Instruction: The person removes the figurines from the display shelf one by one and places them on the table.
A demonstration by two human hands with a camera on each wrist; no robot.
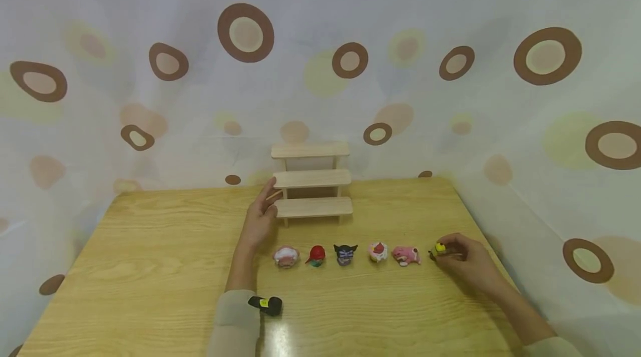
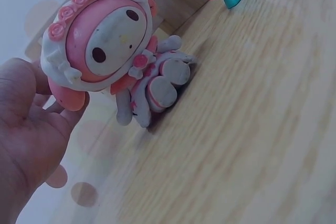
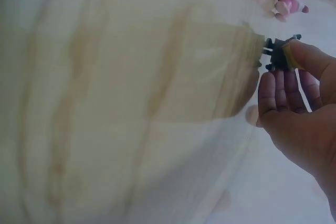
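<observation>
My left hand (image 1: 257, 222) is at the left end of a three-tier wooden shelf (image 1: 312, 208), thumb by the lowest step and fingers by the step above; it appears to grip the shelf's edge. Part of this left hand (image 2: 31, 135) shows in the left wrist view, its fingertips hidden behind a pink figurine (image 2: 113, 40) in a white rose-trimmed bonnet. On the right, my right hand (image 1: 471, 262) pinches a small dark figurine (image 1: 438, 249) with a yellow top between thumb and fingers. The right wrist view shows that dark figurine (image 3: 279, 53) mostly from its dark side.
Figurines stand in a row before the shelf: a red-capped one (image 1: 317, 256), a black-eared one (image 1: 345, 254), a white-and-pink one with a red top (image 1: 378, 252), and a pink one (image 1: 406, 255). A black device (image 1: 267, 305) sits on my left wrist. Patterned cloth (image 1: 300, 95) hangs behind the table (image 1: 175, 268).
</observation>
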